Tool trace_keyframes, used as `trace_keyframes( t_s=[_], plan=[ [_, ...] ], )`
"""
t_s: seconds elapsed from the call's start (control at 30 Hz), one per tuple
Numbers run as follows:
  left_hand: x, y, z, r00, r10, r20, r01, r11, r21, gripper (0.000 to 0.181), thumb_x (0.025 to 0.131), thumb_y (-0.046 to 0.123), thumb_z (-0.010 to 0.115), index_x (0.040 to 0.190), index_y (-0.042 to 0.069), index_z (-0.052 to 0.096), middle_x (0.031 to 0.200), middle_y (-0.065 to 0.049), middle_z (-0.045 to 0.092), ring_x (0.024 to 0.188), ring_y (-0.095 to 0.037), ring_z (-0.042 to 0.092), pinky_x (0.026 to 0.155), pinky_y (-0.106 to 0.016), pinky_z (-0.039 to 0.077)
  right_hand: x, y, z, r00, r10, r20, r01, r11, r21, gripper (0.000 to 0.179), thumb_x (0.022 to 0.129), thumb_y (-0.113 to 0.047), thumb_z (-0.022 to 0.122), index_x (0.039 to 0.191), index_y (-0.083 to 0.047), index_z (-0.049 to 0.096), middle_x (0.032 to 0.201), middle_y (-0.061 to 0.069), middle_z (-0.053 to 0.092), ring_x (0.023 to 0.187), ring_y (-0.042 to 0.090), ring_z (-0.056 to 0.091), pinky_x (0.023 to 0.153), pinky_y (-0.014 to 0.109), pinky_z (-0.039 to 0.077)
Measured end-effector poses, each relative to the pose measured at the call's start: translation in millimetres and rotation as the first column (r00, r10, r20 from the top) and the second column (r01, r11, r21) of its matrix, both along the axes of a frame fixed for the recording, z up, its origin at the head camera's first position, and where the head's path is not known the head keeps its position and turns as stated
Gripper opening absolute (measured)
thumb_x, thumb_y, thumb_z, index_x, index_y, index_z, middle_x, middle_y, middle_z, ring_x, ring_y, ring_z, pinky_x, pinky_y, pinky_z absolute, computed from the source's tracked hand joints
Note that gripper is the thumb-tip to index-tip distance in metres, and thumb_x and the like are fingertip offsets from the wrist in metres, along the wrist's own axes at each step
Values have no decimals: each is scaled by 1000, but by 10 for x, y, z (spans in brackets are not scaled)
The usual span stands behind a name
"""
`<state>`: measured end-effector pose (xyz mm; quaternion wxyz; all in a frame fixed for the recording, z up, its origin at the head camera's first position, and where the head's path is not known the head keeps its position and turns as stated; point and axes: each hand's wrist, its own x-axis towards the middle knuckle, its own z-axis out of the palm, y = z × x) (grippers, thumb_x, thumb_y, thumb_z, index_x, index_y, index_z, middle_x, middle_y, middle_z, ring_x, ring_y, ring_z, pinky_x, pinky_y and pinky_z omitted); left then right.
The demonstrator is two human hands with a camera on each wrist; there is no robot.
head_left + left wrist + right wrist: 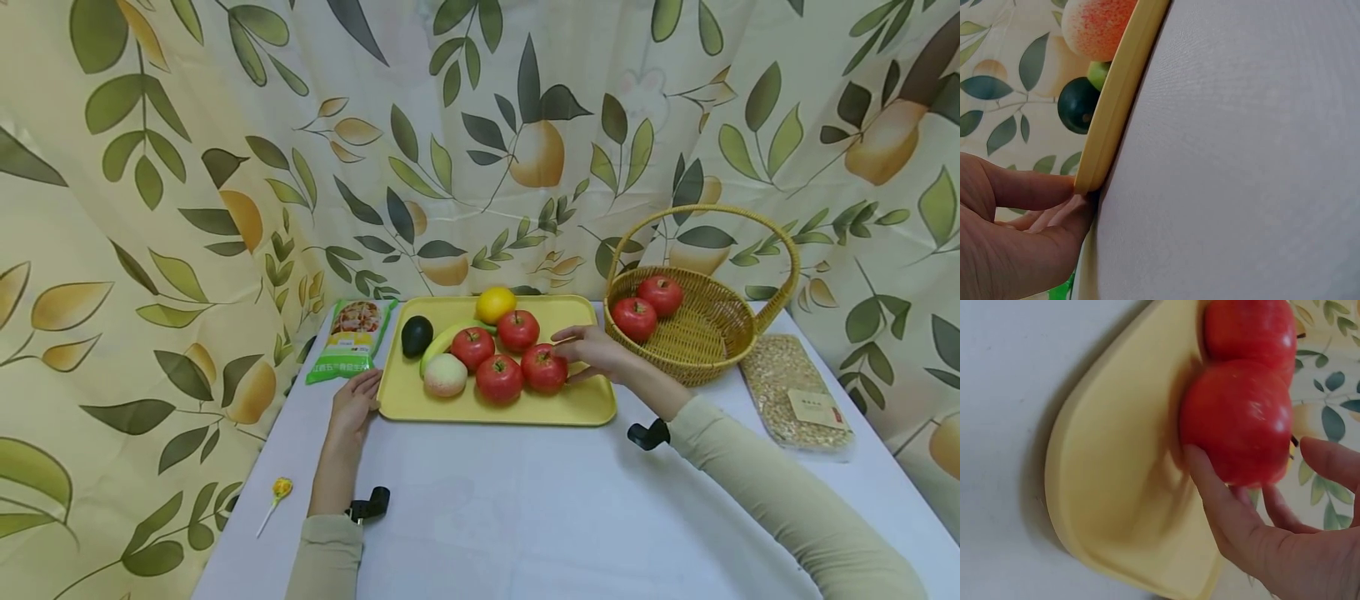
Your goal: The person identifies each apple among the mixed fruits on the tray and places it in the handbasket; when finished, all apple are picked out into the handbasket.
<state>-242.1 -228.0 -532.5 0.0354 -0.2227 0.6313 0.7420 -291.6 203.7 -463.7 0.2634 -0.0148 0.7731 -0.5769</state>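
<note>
My left hand (356,407) pinches the near left corner of a yellow tray (555,410); thumb and fingers meet at its rim in the left wrist view. My right hand (597,353) is at the rightmost red apple (543,368) on the tray, its fingers spread loosely around that apple's side. One fingertip touches the apple (1235,425) in the right wrist view, while another finger stands apart near the stem. Several red apples sit together, beside a pale pink peach (445,375), a banana (435,350), a lemon (496,305) and a dark avocado (417,336).
Right of the tray stands a wicker basket (701,367) with a tall handle and two red apples (634,319) inside. A clear bag of grain (787,383) lies beyond it. Left are a green food packet (348,342) and a lollipop (281,489). A patterned curtain (480,150) hangs behind.
</note>
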Motion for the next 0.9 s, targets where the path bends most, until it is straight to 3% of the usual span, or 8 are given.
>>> trace_keyframes(
  t_s=[0.2, 0.53, 0.9],
  plan=[
    [-8, -8, -11, 1000, 7, 9, -7, 1000, -4, 76, 86, -28, 43, 155, 5, 46, 158, -15, 49, 148, -25, 44, 121, -35, 38, 19, -51, -23, 999, -16, 29, 17, 1000, -8, 58, 103, -16, 60, 154, 5, 39, 152, 29, 43, 133, 43, 48, 98, 61, 56],
    [22, -9, -20, 1000, 0, -3, 0, 1000, -17, 77, 85, -29, 42, 155, 2, 44, 158, -18, 48, 149, -28, 43, 122, -37, 37, 53, -89, -109, 997, -58, 60, 59, 998, -12, 57, 102, -17, 61, 153, 3, 42, 152, 27, 44, 129, 40, 53, 98, 59, 57],
    [6, 10, 5, 1000, 8, 9, -8, 1000, -9, 75, 86, -28, 43, 154, 4, 46, 158, -16, 49, 147, -26, 45, 122, -37, 38, 55, -82, -72, 995, -80, 51, 81, 997, -14, 58, 100, -14, 61, 153, 1, 42, 153, 26, 44, 130, 40, 52, 97, 58, 58]
  ],
)
